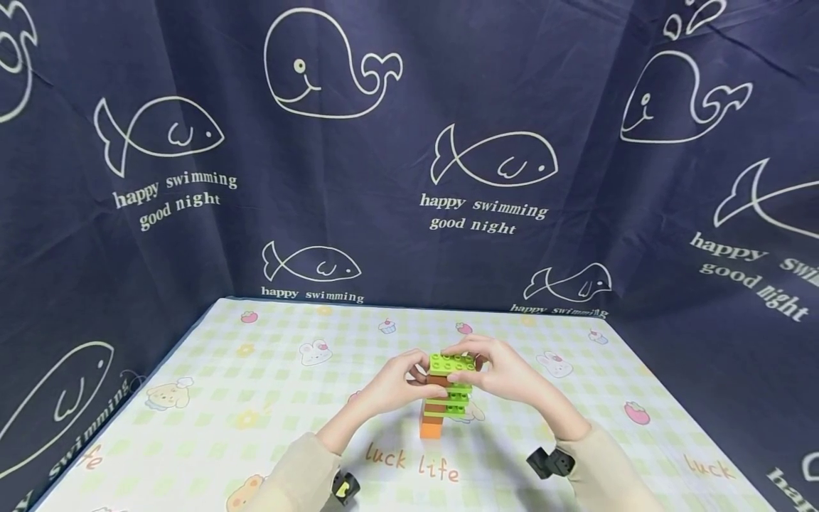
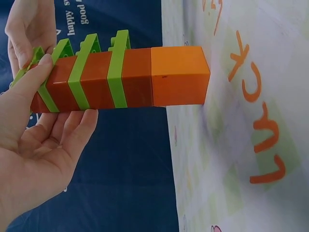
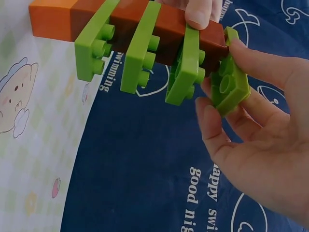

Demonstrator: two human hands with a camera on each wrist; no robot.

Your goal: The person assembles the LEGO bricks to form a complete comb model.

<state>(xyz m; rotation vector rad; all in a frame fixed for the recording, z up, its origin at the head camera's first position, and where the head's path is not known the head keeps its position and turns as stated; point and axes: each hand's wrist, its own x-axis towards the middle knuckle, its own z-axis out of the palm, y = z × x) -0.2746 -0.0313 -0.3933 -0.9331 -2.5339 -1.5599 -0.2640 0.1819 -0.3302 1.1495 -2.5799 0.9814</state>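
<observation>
A toy building-block tower stands upright in front of me, with an orange block (image 2: 178, 75) at its base. Above it, brown blocks (image 2: 137, 79) alternate with thin green bricks (image 3: 140, 53) that jut out to the right. The left hand (image 1: 398, 384) grips the upper tower, thumb on one side and fingers on the other. At the top sits a green studded brick (image 1: 451, 365), pinched by the right hand (image 1: 498, 366). In the right wrist view this brick sits slightly askew to the ones below; whether it is fully pressed on I cannot tell.
The tower stands on a table with a checked, cartoon-printed cloth (image 1: 211, 441). A dark blue curtain (image 1: 384, 178) with white fish and whale drawings hangs behind and at both sides. Black wrist cameras (image 1: 552, 462) are worn at both sleeves.
</observation>
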